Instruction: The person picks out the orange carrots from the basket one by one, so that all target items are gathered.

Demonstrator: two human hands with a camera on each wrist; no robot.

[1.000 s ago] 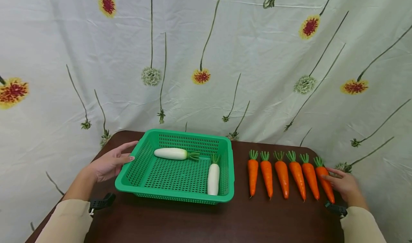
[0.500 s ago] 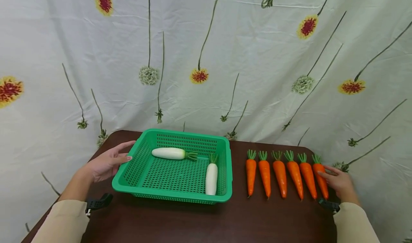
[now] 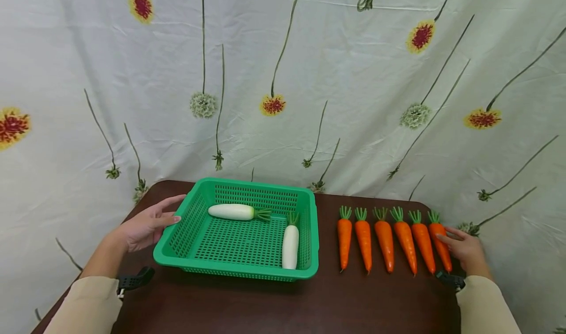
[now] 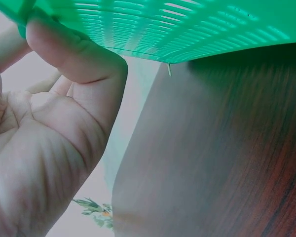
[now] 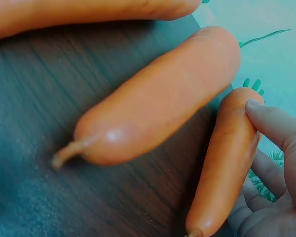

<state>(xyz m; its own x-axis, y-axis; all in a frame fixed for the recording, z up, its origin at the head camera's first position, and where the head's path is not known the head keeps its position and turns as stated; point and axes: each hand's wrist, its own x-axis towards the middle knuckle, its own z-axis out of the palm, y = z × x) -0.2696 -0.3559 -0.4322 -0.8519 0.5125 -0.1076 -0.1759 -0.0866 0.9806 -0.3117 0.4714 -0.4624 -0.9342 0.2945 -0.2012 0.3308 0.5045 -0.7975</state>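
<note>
In the head view, a green plastic basket (image 3: pixel 234 270) stands at the table's left with two white radishes in it. One radish (image 3: pixel 232 211) lies crosswise at the back; the other radish (image 3: pixel 290 247) lies lengthwise along the right wall. My left hand (image 3: pixel 148 224) pinches the basket's left rim; the left wrist view shows the thumb (image 4: pixel 79 52) against it. Several carrots with green tops lie in a row to the right of the basket. My right hand (image 3: pixel 466 249) holds the rightmost carrot (image 3: pixel 441 248) between thumb and fingers, and that carrot lies on the table beside its neighbour (image 3: pixel 424 248).
The dark brown wooden table (image 3: pixel 309 307) has rounded back corners. Right behind it hangs a white cloth (image 3: pixel 353 69) printed with flowers. A dark wrist camera (image 3: pixel 136 278) sits at the left sleeve cuff.
My right hand has shifted the rightmost carrot slightly left and up in view, closer to its neighbour, and then stays still. The left hand keeps its place on the basket. The head view has shifted a little.
</note>
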